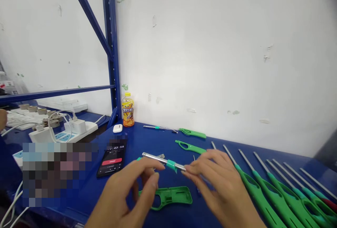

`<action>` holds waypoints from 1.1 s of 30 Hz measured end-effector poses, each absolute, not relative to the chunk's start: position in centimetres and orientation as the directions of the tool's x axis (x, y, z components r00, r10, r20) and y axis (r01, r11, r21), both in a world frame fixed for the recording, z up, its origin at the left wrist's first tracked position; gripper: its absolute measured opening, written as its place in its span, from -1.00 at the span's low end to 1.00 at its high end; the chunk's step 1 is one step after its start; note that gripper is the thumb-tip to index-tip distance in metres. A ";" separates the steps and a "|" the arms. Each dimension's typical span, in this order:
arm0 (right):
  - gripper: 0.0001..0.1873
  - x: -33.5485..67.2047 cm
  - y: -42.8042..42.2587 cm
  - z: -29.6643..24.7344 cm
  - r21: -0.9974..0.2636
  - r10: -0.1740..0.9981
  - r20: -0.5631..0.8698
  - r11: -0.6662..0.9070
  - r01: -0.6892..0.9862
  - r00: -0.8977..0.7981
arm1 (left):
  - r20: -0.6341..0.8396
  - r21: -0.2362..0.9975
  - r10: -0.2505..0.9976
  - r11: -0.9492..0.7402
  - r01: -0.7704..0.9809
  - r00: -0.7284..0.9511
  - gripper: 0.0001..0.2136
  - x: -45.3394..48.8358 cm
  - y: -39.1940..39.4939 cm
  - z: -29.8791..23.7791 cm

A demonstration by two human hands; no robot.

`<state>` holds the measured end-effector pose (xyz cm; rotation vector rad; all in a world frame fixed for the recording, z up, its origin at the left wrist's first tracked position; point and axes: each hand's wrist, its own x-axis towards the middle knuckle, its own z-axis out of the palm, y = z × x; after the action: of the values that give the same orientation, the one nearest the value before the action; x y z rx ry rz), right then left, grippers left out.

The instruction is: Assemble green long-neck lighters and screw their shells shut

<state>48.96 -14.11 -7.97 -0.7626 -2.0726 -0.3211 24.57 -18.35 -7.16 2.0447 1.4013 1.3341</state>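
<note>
A thin metal lighter tube (155,158) with a teal collar (171,165) is pinched at its collar end by the fingertips of my right hand (217,179). It lies tilted, its bare end pointing left. Just below that end is my left hand (131,186), thumb and forefinger apart; whether the forefinger touches the tube I cannot tell. On the blue table beneath, a green lighter handle half (179,195) shows its hollow inside, partly behind my left thumb. Further back lie two green handle pieces (193,133) and another metal tube with wires (155,127).
Several green long-neck lighters (263,187) lie in a row at the right. To the left are a phone (112,159) with a running timer, a white earbud case (117,128), a drink bottle (128,110) and a power strip (86,129) with cables. A blue rack post (112,45) stands behind.
</note>
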 end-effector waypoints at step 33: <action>-0.01 50.2 -14.9 -14.4 -0.475 0.887 0.322 0.455 0.753 -0.332 | 0.014 0.612 0.873 -0.392 0.686 0.487 -0.83 20.4 -15.0 -10.0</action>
<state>50.25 -14.92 -14.35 -1.3651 -2.1682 0.3249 20.43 -15.04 -9.99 2.1952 1.2825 0.4559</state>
